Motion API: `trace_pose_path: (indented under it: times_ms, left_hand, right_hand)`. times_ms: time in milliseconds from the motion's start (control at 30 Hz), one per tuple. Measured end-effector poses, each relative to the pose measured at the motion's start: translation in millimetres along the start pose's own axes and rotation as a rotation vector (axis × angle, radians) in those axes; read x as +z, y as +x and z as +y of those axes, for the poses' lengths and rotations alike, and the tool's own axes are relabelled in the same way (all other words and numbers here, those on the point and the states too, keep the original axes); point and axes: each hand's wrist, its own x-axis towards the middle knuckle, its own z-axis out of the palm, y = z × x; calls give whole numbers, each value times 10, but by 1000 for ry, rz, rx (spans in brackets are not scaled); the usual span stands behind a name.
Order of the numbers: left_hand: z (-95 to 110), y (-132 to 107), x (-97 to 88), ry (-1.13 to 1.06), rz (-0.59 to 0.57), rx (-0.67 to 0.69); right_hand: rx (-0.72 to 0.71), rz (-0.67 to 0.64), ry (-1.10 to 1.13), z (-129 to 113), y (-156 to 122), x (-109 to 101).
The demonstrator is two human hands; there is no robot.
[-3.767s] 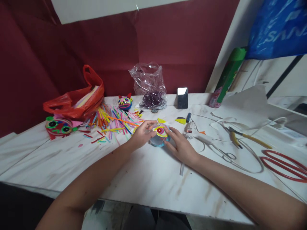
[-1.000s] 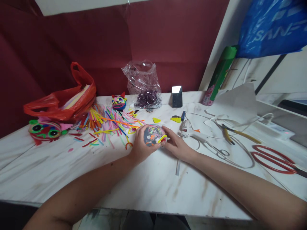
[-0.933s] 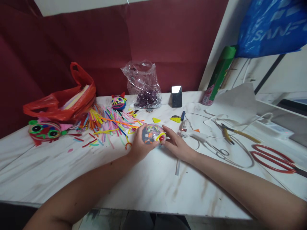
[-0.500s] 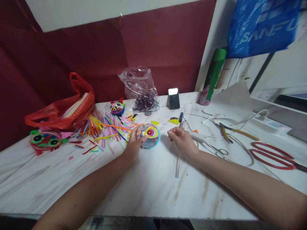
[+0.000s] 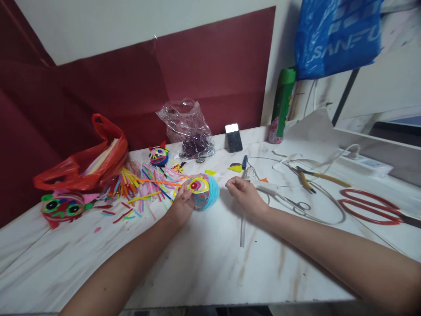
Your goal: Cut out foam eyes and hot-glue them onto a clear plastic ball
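My left hand [image 5: 179, 207] grips a small round craft ball [image 5: 202, 192], blue on its right side, with a yellow and red spiral eye on its front. The ball rests on the white marble table [image 5: 204, 259]. My right hand [image 5: 241, 193] hovers just right of the ball, apart from it, with its fingers curled loosely together and nothing visible in them. A clear glue stick [image 5: 242, 230] lies on the table below my right wrist.
Coloured foam strips [image 5: 144, 182] and a red bag [image 5: 88, 158] lie to the left, with a red frog-like mask [image 5: 62, 207] and a small cat-face ball [image 5: 158, 155]. A glue gun [image 5: 259, 182], scissors [image 5: 296, 204], pliers [image 5: 315, 177], red rings [image 5: 371, 206], phone [image 5: 233, 137], spray can [image 5: 281, 105] sit right.
My left hand has turned the ball so its spiral eye faces up and forward. My right hand has come off the ball and drawn back to the right. The camera has tilted up.
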Motion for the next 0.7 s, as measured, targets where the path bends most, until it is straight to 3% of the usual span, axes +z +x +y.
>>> trace_pose_path:
  times_ms: [100,233,333,467,700]
  left_hand:
    - [-9,7,-15,68,3,-19]
    - [3,-1,30,123,6,-31]
    - [12,-11,76,155,-13,-21]
    - [5,-11,92,150,-9,-21]
    - [-19,10,62,184,30,-23]
  right_hand:
    - [-134,13,-88,13,-34,11]
    - [-532,-31,-294,-48,-126,2]
    - [-710,-87,-438,-76,-176,1]
    - [-766,-125,-520,-48,-196,19]
    - [-697,-125,-448,7,-186,31]
